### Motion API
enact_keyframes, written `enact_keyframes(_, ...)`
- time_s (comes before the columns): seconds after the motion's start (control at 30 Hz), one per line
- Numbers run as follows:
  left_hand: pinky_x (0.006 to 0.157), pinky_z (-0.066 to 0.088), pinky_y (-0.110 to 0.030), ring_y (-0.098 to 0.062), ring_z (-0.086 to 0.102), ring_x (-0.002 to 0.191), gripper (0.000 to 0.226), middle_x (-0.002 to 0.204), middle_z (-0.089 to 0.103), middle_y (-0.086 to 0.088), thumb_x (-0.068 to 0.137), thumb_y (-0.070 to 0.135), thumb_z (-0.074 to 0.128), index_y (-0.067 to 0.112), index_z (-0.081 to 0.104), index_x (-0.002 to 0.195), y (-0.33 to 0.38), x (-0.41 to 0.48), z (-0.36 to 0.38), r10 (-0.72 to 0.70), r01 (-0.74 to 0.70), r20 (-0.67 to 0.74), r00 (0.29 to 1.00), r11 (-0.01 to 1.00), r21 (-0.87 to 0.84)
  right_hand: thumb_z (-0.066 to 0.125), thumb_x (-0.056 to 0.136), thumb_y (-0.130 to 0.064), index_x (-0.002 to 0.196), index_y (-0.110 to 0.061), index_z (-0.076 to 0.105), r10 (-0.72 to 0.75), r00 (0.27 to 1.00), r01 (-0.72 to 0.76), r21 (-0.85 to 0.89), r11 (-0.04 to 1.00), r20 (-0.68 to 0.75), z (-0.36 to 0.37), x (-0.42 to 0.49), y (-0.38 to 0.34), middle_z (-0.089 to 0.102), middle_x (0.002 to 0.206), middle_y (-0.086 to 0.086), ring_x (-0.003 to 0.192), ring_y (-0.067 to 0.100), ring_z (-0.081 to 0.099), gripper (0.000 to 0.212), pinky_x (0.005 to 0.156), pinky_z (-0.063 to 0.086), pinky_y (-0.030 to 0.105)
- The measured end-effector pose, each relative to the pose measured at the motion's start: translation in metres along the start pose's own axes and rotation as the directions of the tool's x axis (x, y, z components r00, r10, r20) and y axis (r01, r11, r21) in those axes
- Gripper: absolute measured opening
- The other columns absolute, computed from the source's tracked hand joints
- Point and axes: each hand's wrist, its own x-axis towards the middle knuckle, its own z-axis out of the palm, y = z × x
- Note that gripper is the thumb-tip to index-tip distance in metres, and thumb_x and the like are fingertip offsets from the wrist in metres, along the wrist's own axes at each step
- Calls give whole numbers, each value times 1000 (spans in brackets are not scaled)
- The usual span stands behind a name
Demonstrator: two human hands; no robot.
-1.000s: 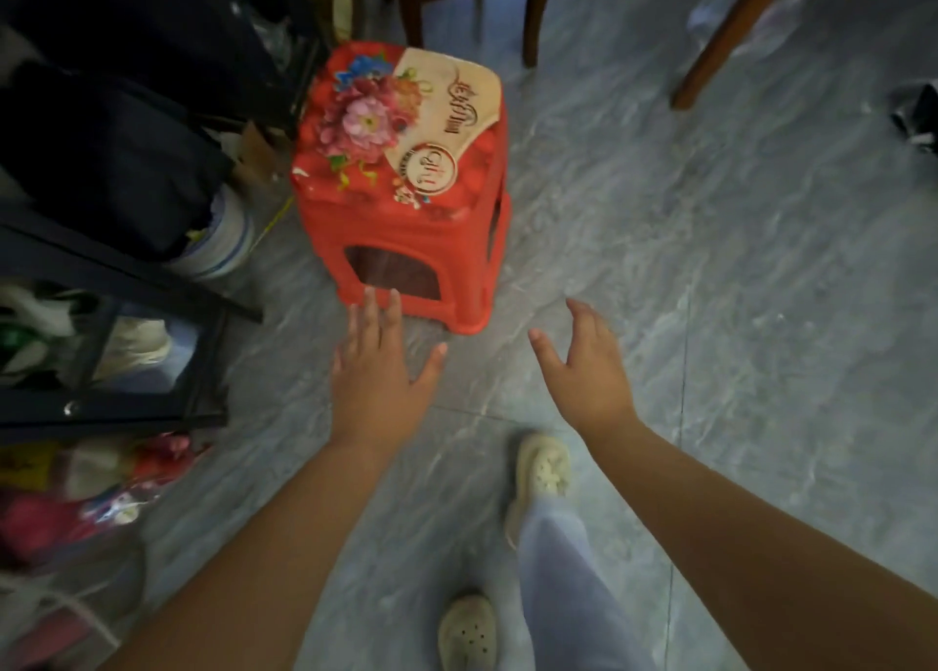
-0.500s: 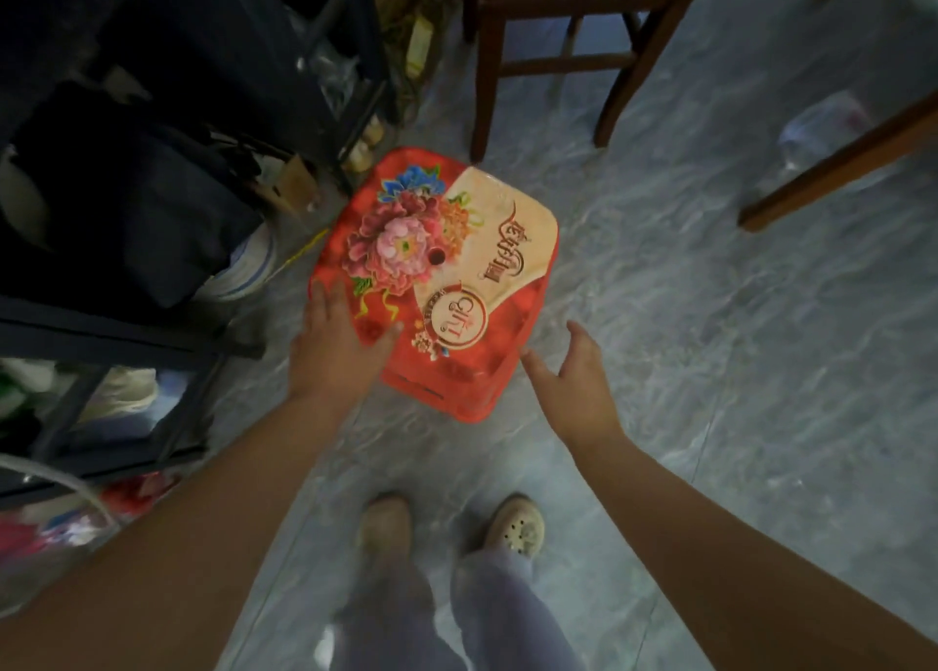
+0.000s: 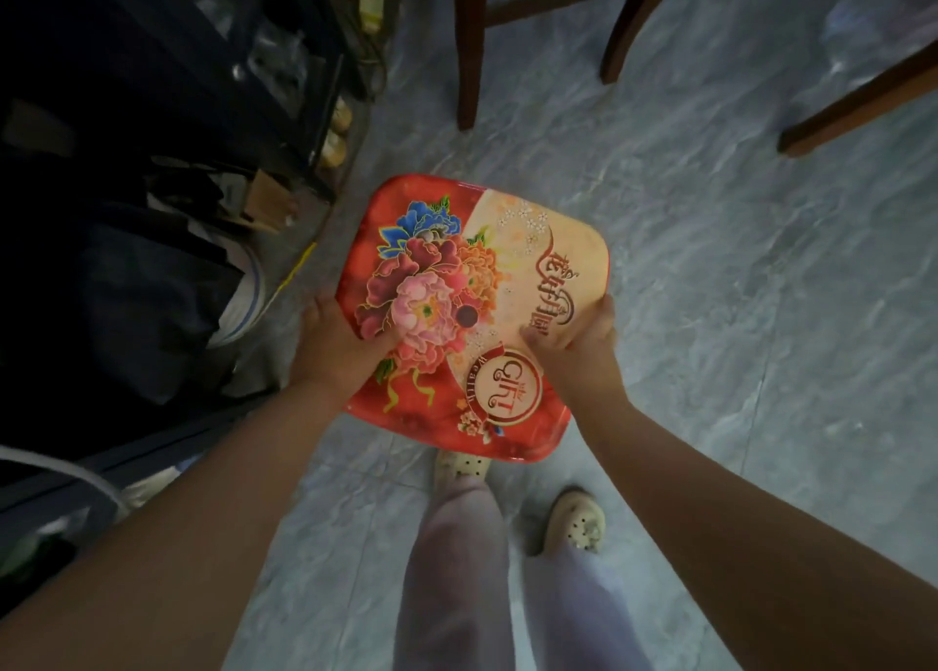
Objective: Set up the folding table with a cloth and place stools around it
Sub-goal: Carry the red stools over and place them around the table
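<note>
A red plastic stool with a flower print and a cream patch on its seat is seen from straight above, over the grey floor. My left hand grips its left edge, thumb on the seat. My right hand grips its right edge, thumb on the cream patch. The stool's legs are hidden under the seat. No folding table or cloth is in view.
A dark rack packed with bags, a white bucket and clutter stands close on the left. Wooden chair legs rise just beyond the stool, another wooden leg at right. My feet in pale clogs stand below on the marble-pattern floor.
I stepped up to the stool and both hands, open a second ago, closed on its left and right edges. The view now looks straight down on the seat.
</note>
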Motion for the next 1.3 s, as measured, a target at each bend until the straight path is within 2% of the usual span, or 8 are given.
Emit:
enact_keyframes(0.1, 99, 46, -40, -9, 57, 116, 95, 127, 61, 9, 52, 63, 83, 31, 44, 133, -10, 15, 0, -11, 24, 73, 997, 984, -174, 69, 82, -34, 149, -25, -11, 62, 998, -62, 16, 998, 16, 6, 0, 5, 24, 147, 19, 128, 38, 42, 105, 99, 40, 46)
enact_keyframes(0.23, 85, 48, -31, -11, 63, 102, 83, 112, 68, 7, 48, 52, 84, 25, 55, 121, 6, 8, -1, 1, 7, 53, 999, 987, -158, 69, 82, -37, 149, -26, -16, 76, 997, -76, 27, 997, -4, 1, -3, 5, 28, 145, 20, 127, 38, 42, 109, 99, 40, 47)
enact_keyframes(0.33, 89, 50, -35, -10, 64, 100, 81, 109, 69, 9, 45, 56, 80, 28, 57, 118, 27, -4, -1, 80, -70, 72, 994, 989, -130, 71, 79, -40, 149, -27, -14, 138, 990, -134, 85, 987, -40, -14, -3, 9, 32, 140, 20, 122, 39, 46, 111, 94, 41, 43)
enact_keyframes(0.53, 91, 50, -38, -14, 62, 108, 83, 117, 66, 8, 52, 66, 72, 30, 51, 124, 87, -37, 0, 269, -267, 52, 962, 962, -49, 72, 57, -67, 142, -25, 15, 155, 983, -125, 253, 959, -101, -82, -25, 37, 52, 134, 10, 116, 30, 57, 110, 95, 47, 51)
enact_keyframes(0.67, 86, 50, -34, -12, 63, 101, 71, 110, 67, 9, 58, 58, 76, 28, 56, 120, 144, -77, 1, 365, -359, 101, 926, 930, -76, 71, 78, -44, 131, -18, 39, 192, 959, -102, 380, 919, -207, -144, -67, 56, 59, 120, -4, 102, 17, 58, 67, 85, 48, 39)
enact_keyframes(0.8, 91, 51, -42, -16, 61, 107, 82, 117, 63, 6, 54, 69, 71, 32, 52, 125, 209, -143, 5, 482, -484, 121, 868, 875, -22, 73, 71, -50, 125, -22, 46, 209, 932, -46, 476, 878, -295, -219, -124, 82, 64, 116, -5, 105, 19, 62, 67, 92, 50, 49)
enact_keyframes(0.97, 89, 49, -37, -21, 58, 110, 89, 121, 60, -1, 56, 71, 73, 24, 49, 128, 290, -272, 27, 631, -644, 174, 756, 765, 25, 71, 55, -64, 119, -31, 53, 267, 864, 37, 582, 812, -427, -313, -218, 143, 68, 109, -8, 100, 15, 65, 74, 88, 53, 49)
enact_keyframes(1.3, 86, 52, -41, -20, 62, 100, 80, 106, 65, 2, 53, 78, 68, 28, 56, 114, 402, -540, 130, 850, -889, 327, 413, 454, -57, 71, 74, -48, 124, -32, 49, 447, 601, 177, 656, 734, -662, -473, -432, 325, 64, 114, -11, 104, 15, 61, 56, 92, 49, 44)
